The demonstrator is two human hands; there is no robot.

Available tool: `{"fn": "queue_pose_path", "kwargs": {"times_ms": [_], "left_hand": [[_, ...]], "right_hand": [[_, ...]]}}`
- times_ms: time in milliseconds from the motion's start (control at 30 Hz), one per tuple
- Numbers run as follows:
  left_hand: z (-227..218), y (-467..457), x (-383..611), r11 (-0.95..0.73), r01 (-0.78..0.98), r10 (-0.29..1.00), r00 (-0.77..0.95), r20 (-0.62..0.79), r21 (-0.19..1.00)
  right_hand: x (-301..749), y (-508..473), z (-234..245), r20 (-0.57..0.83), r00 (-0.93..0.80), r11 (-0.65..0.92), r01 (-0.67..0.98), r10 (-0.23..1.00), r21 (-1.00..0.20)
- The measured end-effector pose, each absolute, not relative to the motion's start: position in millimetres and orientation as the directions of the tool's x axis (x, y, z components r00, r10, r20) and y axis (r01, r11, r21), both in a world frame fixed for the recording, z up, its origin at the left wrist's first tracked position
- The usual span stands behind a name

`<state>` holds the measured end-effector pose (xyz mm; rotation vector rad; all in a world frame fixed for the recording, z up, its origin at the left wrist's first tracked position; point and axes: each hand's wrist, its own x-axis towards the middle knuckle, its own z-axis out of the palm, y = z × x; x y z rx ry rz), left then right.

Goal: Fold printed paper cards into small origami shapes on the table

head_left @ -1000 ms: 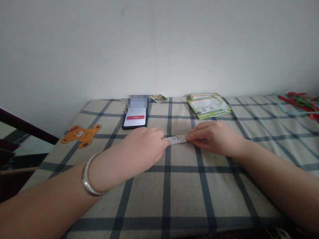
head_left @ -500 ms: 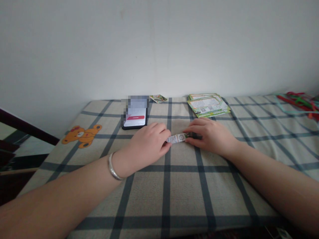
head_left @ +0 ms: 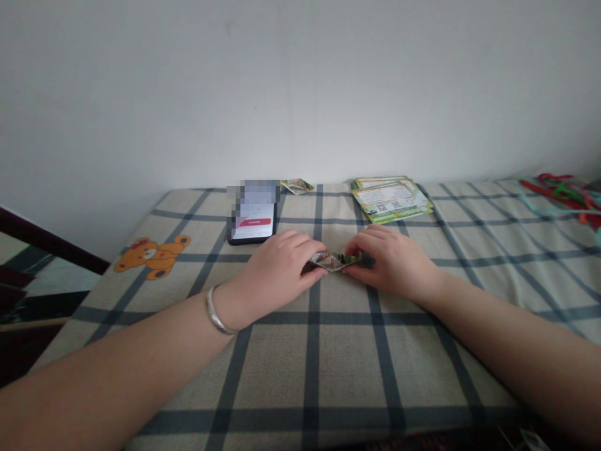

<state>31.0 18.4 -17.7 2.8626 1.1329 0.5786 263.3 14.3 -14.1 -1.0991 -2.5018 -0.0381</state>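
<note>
Between my two hands is a small strip of folded printed paper [head_left: 332, 260], whitish with orange and green print. My left hand [head_left: 286, 263], with a silver bangle at the wrist, pinches its left end between thumb and fingers. The right end is gripped by my right hand [head_left: 389, 258] in the same way. The strip's middle sags and looks creased, and my fingers cover both its ends. Just beyond my left hand lies a phone [head_left: 253, 222] with a lit screen. A stack of green and white printed leaflets [head_left: 394, 202] sits behind my right hand.
A small folded piece of printed paper [head_left: 297, 186] lies by the wall [head_left: 300, 88]. An orange bear cutout [head_left: 153, 257] is at the left of the checked tablecloth [head_left: 277, 376]. Red, green and pale blue strips [head_left: 563, 194] are heaped at the far right.
The paper strip was flatter and showed its printed face; now it is bent and creased in the middle. My right hand has shifted slightly to the left.
</note>
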Motion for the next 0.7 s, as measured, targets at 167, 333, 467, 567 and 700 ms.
{"fn": "queue_pose_path", "kwargs": {"times_ms": [167, 333, 467, 567, 700], "left_hand": [[-16.7, 18.8, 31.4, -0.746, 0.652, 0.655, 0.682, 0.327, 0.135], [-16.1, 18.2, 32.2, -0.76, 0.632, 0.637, 0.676, 0.371, 0.152], [-16.3, 16.9, 32.9, -0.77, 0.622, 0.619, 0.672, 0.406, 0.145], [-17.3, 16.6, 33.1, -0.772, 0.621, 0.611, 0.667, 0.427, 0.135], [-18.0, 17.8, 32.8, -0.787, 0.607, 0.582, 0.671, 0.459, 0.11]], "right_hand": [[259.8, 11.9, -13.9, 0.374, -0.61, 0.697, 0.699, 0.698, -0.16], [257.3, 9.9, -12.1, 0.355, -0.642, 0.715, 0.688, 0.679, -0.122], [256.3, 8.1, -10.9, 0.352, -0.655, 0.718, 0.691, 0.669, -0.077], [256.4, 7.3, -11.1, 0.39, -0.654, 0.731, 0.678, 0.649, -0.08], [256.3, 7.0, -12.1, 0.446, -0.638, 0.741, 0.665, 0.628, -0.092]]}}
